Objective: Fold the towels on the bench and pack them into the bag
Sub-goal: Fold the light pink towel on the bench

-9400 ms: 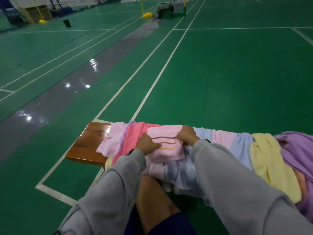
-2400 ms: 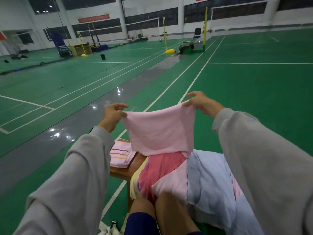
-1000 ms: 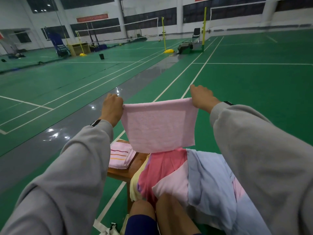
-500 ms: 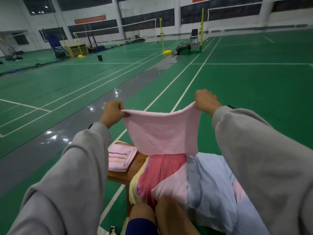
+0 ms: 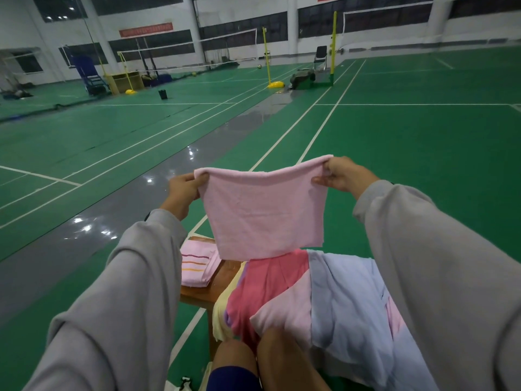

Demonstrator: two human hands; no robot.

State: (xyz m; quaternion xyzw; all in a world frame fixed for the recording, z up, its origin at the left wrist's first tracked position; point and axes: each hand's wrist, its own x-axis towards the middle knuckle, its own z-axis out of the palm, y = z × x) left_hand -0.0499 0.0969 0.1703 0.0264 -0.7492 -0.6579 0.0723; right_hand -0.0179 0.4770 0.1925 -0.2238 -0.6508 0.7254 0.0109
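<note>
I hold a light pink towel (image 5: 265, 213) up in the air in front of me, folded over along its top edge. My left hand (image 5: 183, 190) pinches its top left corner and my right hand (image 5: 342, 174) pinches its top right corner. Below it, the wooden bench (image 5: 205, 292) carries a folded pink striped towel (image 5: 197, 263) at its left end. Beside that lies a loose heap with a red towel (image 5: 267, 280), a pale blue towel (image 5: 346, 300) and a yellow towel (image 5: 221, 314). A white bag edge (image 5: 183, 383) shows at the bottom; little of it is visible.
My bare knees (image 5: 270, 359) are against the bench's near side. Green court floor with white lines and a grey strip (image 5: 112, 221) stretches ahead. Far off stand yellow net posts (image 5: 266, 55), a chair (image 5: 320, 56) and a dark bin (image 5: 162, 94).
Since one second ago the held pink towel has dropped a little and its top edge now sags in the middle. Both hands have stayed on its top corners.
</note>
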